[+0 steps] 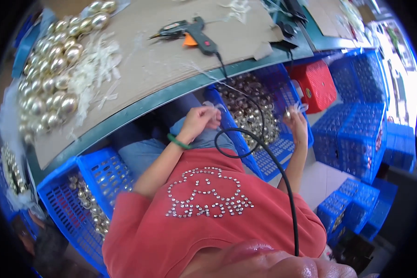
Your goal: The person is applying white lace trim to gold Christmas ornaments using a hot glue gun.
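My left hand [203, 121], a green bangle [179, 141] at its wrist, is closed over my lap beside a blue basket [245, 157]. Thin whitish ribbon [216, 106] shows at its fingers. My right hand [297, 124] is raised over the far right side of that basket. Its fingers pinch a small shiny bauble [288, 114], with pale ribbon [302, 107] sticking out beside it. Inside the basket lie many silvery-gold baubles [248, 104]. A black cable [275, 162] loops between my two hands.
A glue gun [201, 37] lies on the cardboard-covered table [148, 69]. Gold baubles [55, 65] and cream ribbon bows [99, 65] are heaped at the table's left. Another blue basket [69, 204] stands at my left, a red container [316, 85] and stacked blue crates [352, 134] at right.
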A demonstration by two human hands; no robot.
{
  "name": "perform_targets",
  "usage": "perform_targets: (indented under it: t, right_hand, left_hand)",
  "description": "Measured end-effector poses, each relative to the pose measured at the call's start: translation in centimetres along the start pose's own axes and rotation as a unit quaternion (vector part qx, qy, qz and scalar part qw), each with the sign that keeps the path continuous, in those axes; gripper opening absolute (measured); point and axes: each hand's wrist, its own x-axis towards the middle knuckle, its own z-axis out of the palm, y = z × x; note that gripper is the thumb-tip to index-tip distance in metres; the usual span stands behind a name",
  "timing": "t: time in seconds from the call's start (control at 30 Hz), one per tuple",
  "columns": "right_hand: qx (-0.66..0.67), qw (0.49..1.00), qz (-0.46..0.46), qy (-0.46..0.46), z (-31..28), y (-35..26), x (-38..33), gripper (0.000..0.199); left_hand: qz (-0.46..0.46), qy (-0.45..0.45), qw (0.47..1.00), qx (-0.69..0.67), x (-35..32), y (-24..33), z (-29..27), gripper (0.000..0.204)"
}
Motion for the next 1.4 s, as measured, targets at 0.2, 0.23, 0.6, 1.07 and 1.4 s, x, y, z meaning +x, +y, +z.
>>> perform_targets:
  t: [0.2,0.23,0.6,1.07,1.4]
  right_hand:
    - [-0.084,0.992,0.09,0.025,1.3,9.7,4.6,0.054]
    - [-0.147,0.984,0.089,0.05,2.8,9.8,4.3,0.055]
    - [-0.201,0.878,-0.395,0.181,5.9,-7.1,-1.4,0.032]
    - [-0.144,0.791,-0.589,-0.077,31.1,-16.4,-10.3,0.005]
    - [-0.176,0.767,-0.565,-0.247,34.1,-15.6,-10.3,0.015]
  left_hand:
    - [0.022,0.039,0.995,0.085,-8.8,2.4,-4.1,0.031]
    - [0.045,0.062,0.993,0.085,-9.8,2.4,-4.4,0.03]
    - [0.083,0.152,0.902,0.395,-16.7,7.3,-4.2,0.025]
    - [0.33,0.612,0.567,0.441,-14.8,17.1,-13.0,0.043]
    - [0.241,0.715,0.481,0.447,-13.5,17.6,-17.4,0.054]
